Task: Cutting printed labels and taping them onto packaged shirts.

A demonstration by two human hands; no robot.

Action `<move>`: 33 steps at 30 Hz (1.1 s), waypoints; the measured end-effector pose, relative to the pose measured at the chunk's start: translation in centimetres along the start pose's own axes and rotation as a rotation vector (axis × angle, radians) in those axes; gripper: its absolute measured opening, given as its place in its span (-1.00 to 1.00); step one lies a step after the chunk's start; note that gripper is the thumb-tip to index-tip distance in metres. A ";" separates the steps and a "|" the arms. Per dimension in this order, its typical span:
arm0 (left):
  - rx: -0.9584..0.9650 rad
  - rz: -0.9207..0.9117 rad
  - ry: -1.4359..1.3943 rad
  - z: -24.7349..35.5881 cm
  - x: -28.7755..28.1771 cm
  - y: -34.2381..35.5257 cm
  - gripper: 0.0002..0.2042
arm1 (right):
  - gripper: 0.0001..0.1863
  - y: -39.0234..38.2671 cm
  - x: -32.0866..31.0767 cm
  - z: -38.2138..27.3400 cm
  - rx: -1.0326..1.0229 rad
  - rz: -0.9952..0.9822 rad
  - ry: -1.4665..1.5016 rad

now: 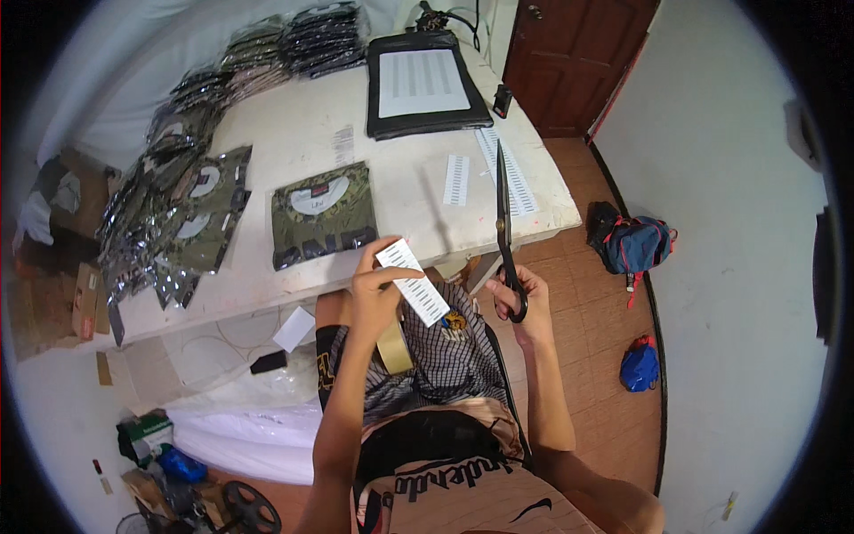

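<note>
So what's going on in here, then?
A person's left grip holds a white label strip, and the right grip holds black scissors, apart from the strip. On the table ahead lies a plastic-wrapped green shirt, with more wrapped shirts to its left and more label strips to its right.

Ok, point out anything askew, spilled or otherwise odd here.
The bagged shirts along the table's left side look askew, overlapping at uneven angles. A tan roll, apparently tape, sits oddly at the person's lap rather than on the tabletop. No spill is visible.
</note>
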State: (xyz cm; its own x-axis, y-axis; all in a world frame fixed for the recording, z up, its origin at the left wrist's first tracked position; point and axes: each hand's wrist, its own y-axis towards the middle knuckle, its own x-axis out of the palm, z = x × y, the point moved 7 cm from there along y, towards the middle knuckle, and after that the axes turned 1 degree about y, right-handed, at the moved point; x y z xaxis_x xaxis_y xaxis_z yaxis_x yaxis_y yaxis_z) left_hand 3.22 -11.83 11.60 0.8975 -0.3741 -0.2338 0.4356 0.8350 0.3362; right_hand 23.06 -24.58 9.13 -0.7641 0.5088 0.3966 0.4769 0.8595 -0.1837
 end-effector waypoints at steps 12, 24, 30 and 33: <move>-0.054 -0.620 -0.322 4.4 -1.4 -2.2 -0.82 | -0.75 -0.3 11.3 -1.3 0.071 -0.339 -0.111; -0.183 0.076 -1.199 2.3 -0.2 -6.3 -0.25 | -0.72 -1.6 12.4 0.3 -0.198 0.037 0.412; -0.423 0.407 -0.934 1.3 0.4 -6.0 -0.76 | -0.69 -2.6 11.7 0.4 -0.192 0.049 0.234; -0.405 0.455 -0.803 2.8 -1.6 -5.0 -0.81 | -0.71 -2.4 8.6 0.3 -0.210 0.063 0.072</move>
State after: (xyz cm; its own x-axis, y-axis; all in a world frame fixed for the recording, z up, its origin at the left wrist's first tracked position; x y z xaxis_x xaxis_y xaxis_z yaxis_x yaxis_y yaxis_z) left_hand -0.22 -16.51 12.84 0.8187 -0.0216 0.5739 0.1172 0.9845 -0.1302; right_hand 15.15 -22.25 12.70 -0.7003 0.5502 0.4548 0.6087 0.7931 -0.0222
